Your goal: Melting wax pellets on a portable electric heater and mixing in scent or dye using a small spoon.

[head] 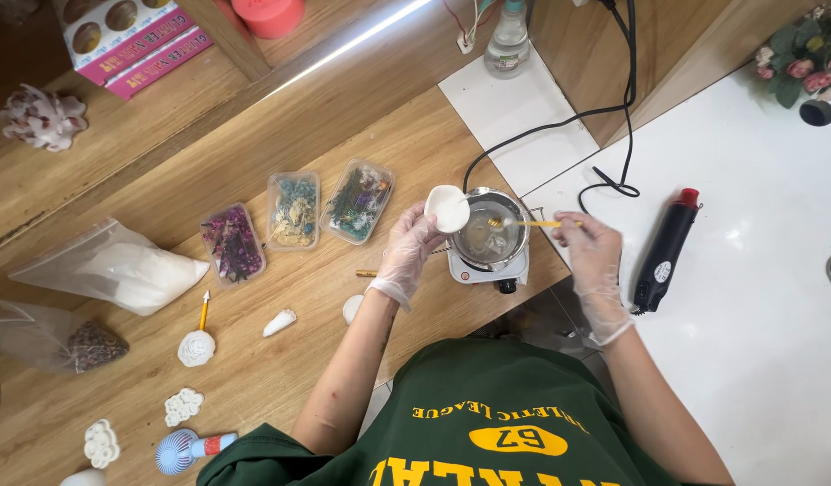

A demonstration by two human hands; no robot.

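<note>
- Our left hand point(408, 254), gloved, grips a white round piece point(448, 208), holding it just above and to the left of the metal pot point(493, 236).
- Our right hand point(592, 247), also gloved, is closed on a thin yellow stick point(532, 223) that reaches leftward from it, its tip dipped into the pot.
- The pot sits on a small white hot plate point(480, 268), between the two hands at the edge of the wooden counter point(280, 360).
- What could go wrong, as we judge it — the white piece hangs close to the pot's rim, so a loose grip could drop it into the liquid, and a hard stir could slop some out towards our gloves.
- The black cable point(559, 121) trails beyond the right hand; a snag might tug the plate.
- Left of the left hand lie three clear trays of dried flowers point(294, 211), and farther left a bag of white powder point(132, 274).
- Right of the right hand rests a black heat tool point(664, 250) on the white surface point(757, 297).
</note>
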